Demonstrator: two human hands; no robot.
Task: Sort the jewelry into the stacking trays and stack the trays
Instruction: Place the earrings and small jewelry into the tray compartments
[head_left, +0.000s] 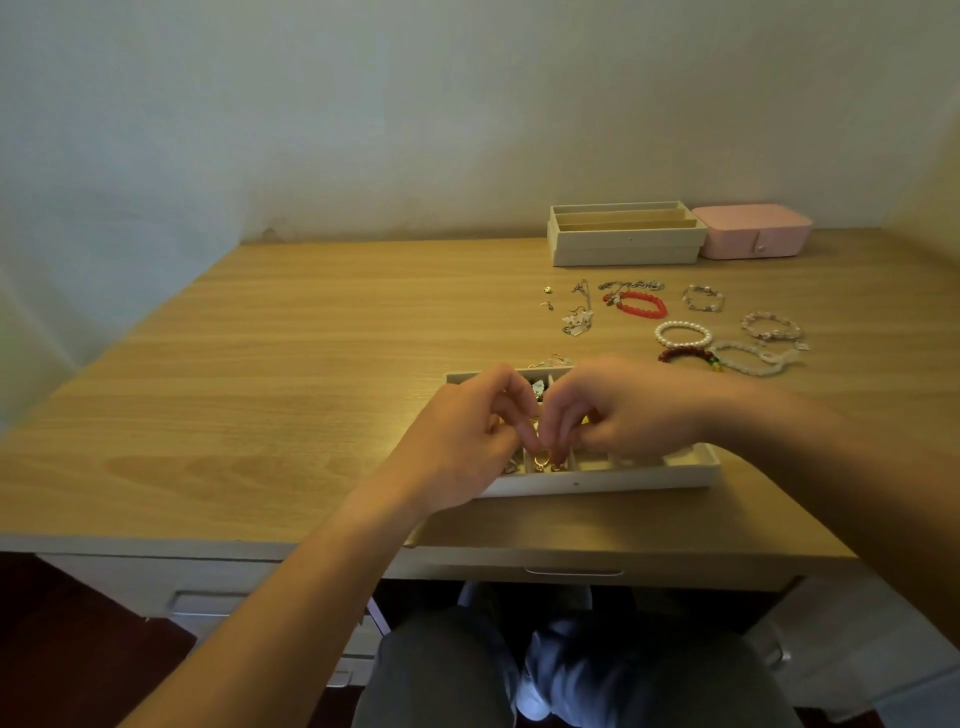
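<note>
Grey-trousered legs sit below the wooden desk's front edge. Over the white divided tray near that edge, the left hand and right hand curl their fingertips together, both pinching a small gold hoop above a front compartment. Beyond lie a white pearl bracelet and red bead bracelet. Stacked white trays and a pink box stand along the back edge.
</note>
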